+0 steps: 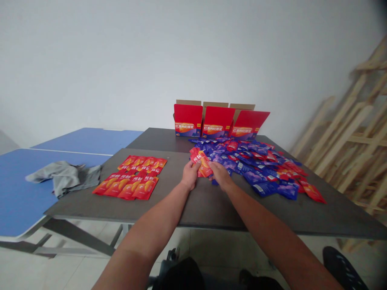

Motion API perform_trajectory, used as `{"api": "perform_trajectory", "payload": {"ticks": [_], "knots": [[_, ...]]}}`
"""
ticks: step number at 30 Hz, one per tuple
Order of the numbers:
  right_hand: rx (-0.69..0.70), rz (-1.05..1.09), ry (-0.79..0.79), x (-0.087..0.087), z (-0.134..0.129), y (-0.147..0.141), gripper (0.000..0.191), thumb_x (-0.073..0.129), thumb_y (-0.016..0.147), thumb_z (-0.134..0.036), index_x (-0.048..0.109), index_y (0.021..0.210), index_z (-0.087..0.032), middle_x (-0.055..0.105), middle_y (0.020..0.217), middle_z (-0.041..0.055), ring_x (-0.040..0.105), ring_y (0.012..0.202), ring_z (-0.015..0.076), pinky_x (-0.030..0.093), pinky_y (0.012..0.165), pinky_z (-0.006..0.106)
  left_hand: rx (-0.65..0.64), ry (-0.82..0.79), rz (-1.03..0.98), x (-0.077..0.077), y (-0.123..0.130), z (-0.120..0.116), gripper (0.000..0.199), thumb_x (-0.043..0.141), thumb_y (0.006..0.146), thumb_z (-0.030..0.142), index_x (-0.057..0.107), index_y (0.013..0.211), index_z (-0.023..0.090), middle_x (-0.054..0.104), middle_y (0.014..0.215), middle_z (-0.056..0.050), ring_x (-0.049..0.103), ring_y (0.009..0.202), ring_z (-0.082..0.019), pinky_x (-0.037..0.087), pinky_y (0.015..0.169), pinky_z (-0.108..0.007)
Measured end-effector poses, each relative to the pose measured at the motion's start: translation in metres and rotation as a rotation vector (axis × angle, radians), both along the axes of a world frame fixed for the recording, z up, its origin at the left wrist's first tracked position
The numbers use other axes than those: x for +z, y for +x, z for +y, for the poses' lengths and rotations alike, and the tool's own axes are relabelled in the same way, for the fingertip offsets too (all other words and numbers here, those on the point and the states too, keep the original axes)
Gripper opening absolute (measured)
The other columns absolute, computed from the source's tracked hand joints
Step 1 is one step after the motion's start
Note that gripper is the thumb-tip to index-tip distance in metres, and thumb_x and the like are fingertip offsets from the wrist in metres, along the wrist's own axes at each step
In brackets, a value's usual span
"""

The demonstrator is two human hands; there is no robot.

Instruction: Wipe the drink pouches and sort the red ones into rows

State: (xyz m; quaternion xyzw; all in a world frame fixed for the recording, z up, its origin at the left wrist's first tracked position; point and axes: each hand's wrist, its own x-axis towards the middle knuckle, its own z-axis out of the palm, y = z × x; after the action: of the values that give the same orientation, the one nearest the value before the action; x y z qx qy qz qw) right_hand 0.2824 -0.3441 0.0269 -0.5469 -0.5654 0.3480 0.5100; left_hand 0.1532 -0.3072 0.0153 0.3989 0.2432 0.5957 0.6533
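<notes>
Both hands meet at a red pouch [203, 164] held up over the middle of the dark table. My left hand [190, 174] grips its left edge, with the thumb on the front. On its right edge my right hand [220, 173] is closed. Left of my hands, several red pouches [133, 185] lie in two overlapping rows. A loose heap of blue pouches [254, 177] mixed with red pouches [313, 191] spreads to the right and just behind my hands.
Three open red boxes [216, 125] stand at the back of the dark table [151, 215]. A grey cloth [68, 177] lies on the blue table [18, 193] at the left. Wooden frames [356, 133] lean at the right.
</notes>
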Motion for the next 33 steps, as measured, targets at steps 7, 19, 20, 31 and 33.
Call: {"api": "perform_trajectory", "payload": {"ticks": [7, 19, 20, 31, 33], "knots": [[-0.024, -0.024, 0.122, -0.011, 0.011, -0.008, 0.040, 0.065, 0.073, -0.051, 0.061, 0.096, -0.018, 0.065, 0.079, 0.0010, 0.059, 0.063, 0.0142, 0.052, 0.057, 0.026, 0.084, 0.022, 0.146, -0.004, -0.002, 0.001, 0.032, 0.076, 0.068, 0.040, 0.062, 0.083, 0.014, 0.066, 0.071, -0.001, 0.062, 0.065, -0.015, 0.050, 0.067, -0.028], [-0.031, 0.498, -0.009, -0.022, 0.006, -0.028, 0.046, 0.071, 0.070, -0.044, 0.050, 0.106, -0.023, 0.064, 0.088, 0.0012, 0.063, 0.059, 0.0172, 0.053, 0.043, 0.029, 0.361, 0.078, 0.242, -0.001, -0.004, -0.001, 0.051, 0.078, 0.063, 0.040, 0.037, 0.087, 0.021, 0.056, 0.081, 0.004, 0.055, 0.069, -0.010, 0.047, 0.069, -0.024], [-0.006, 0.523, -0.017, -0.021, 0.006, -0.028, 0.048, 0.071, 0.070, -0.044, 0.051, 0.108, -0.024, 0.065, 0.089, 0.0013, 0.063, 0.060, 0.0169, 0.052, 0.043, 0.028, 0.342, 0.088, 0.263, -0.002, -0.004, -0.001, 0.052, 0.077, 0.064, 0.042, 0.036, 0.088, 0.021, 0.055, 0.083, 0.003, 0.055, 0.071, -0.010, 0.047, 0.070, -0.025], [0.172, 0.670, -0.077, -0.020, 0.008, -0.025, 0.052, 0.074, 0.068, -0.041, 0.054, 0.113, -0.024, 0.067, 0.094, 0.0022, 0.063, 0.064, 0.0160, 0.051, 0.046, 0.026, 0.517, 0.230, 0.822, -0.015, -0.008, -0.001, 0.035, 0.062, 0.080, 0.037, 0.036, 0.097, 0.020, 0.046, 0.105, -0.006, 0.048, 0.101, -0.016, 0.039, 0.095, -0.034], [0.186, 0.664, -0.074, -0.022, 0.009, -0.025, 0.051, 0.074, 0.068, -0.041, 0.055, 0.112, -0.023, 0.067, 0.093, 0.0021, 0.063, 0.064, 0.0159, 0.051, 0.046, 0.026, 0.617, 0.259, 0.911, -0.010, -0.012, -0.004, 0.035, 0.062, 0.079, 0.035, 0.038, 0.099, 0.020, 0.045, 0.108, -0.007, 0.047, 0.106, -0.018, 0.038, 0.098, -0.034]]}}
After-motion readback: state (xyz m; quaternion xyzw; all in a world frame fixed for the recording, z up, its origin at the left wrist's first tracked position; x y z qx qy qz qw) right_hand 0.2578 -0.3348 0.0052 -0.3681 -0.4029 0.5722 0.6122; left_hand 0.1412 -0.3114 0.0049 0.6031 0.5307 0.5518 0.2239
